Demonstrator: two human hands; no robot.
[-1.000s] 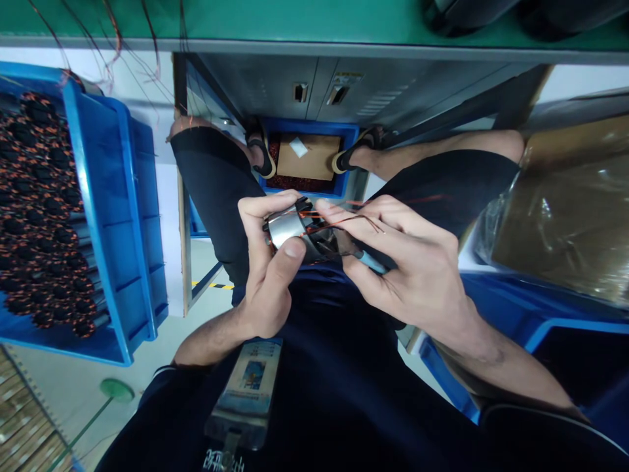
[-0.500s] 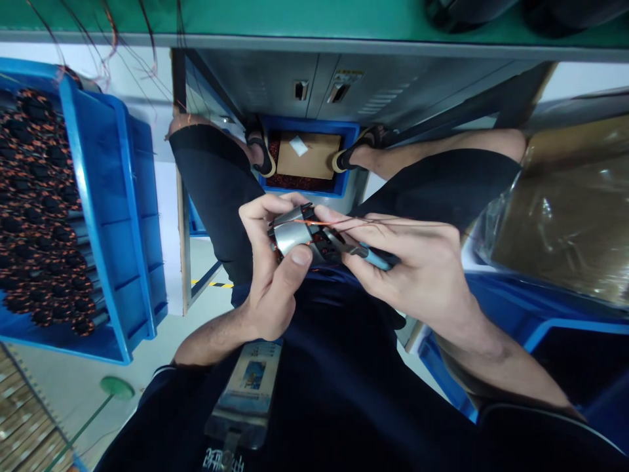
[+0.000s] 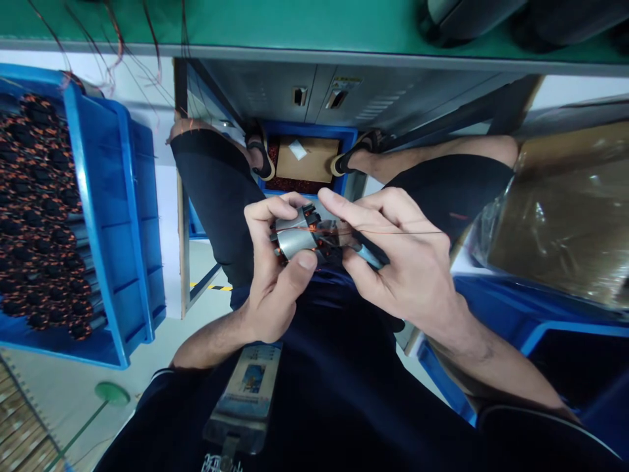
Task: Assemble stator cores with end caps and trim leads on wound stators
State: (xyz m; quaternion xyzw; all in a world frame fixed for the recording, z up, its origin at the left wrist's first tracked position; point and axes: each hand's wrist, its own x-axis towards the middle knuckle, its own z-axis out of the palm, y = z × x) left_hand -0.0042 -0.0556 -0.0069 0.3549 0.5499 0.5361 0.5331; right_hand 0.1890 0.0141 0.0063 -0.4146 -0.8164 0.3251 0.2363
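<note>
My left hand [image 3: 275,269] is closed around a motor stator [image 3: 293,235], a silver metal cylinder with black end pieces and copper windings. Its thumb presses on the lower side of the metal, fingers curl over the top. In my right hand [image 3: 400,246] are cutting pliers [image 3: 366,255] with blue and black handles; their jaws, blurred, lie at the stator's right end. A thin copper wire [image 3: 393,231] runs from the stator across to the right, over the fingers of my right hand. The right index finger is stretched out above the pliers.
At left, a blue crate [image 3: 101,216] holds several wound stators [image 3: 42,223]. A green workbench [image 3: 295,26] edge spans the top, with loose wires hanging at its left. Between my feet sits a blue bin [image 3: 348,144] with cardboard [image 3: 314,160]. A plastic-wrapped brown box [image 3: 570,210] stands at right.
The right index finger has lifted away from the stator, and the plier jaws have shifted a little. The orange wire end at the stator has changed position. My left hand still holds the stator.
</note>
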